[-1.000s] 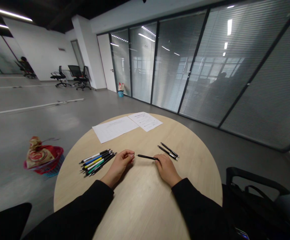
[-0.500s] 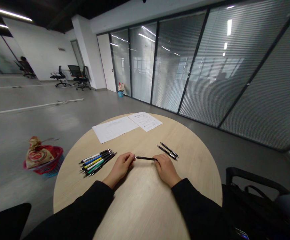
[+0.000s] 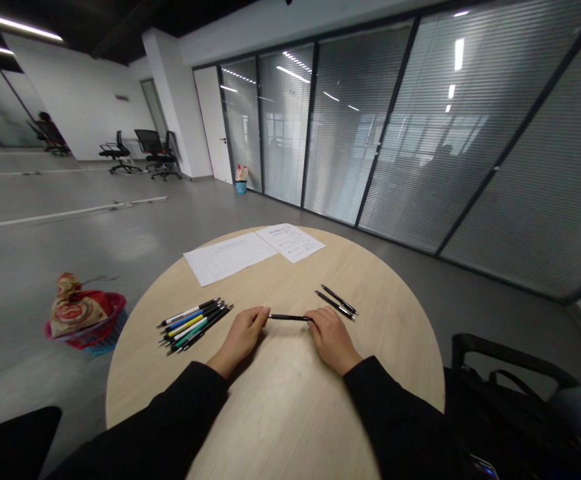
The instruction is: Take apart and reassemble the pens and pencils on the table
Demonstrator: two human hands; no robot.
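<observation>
A black pen (image 3: 289,318) lies level between my hands, one end in each. My left hand (image 3: 244,335) pinches its left end between thumb and fingers. At the other end, the fingers of my right hand (image 3: 331,337) are closed on the pen and hide its tip. Left of my left hand is a bunch of pens (image 3: 195,325) in white, blue, yellow, green and black, side by side on the table. Two black pens (image 3: 337,303) lie parallel just beyond my right hand.
Two printed sheets (image 3: 230,259) lie at the far edge of the round wooden table (image 3: 280,413). On the floor at left stands a basket (image 3: 117,320) with a paper bag in it. A black chair (image 3: 510,360) is close at the right.
Both hands keep their hold on the pen, almost still. The pens and sheets on the table lie as before; the view has shifted very slightly.
</observation>
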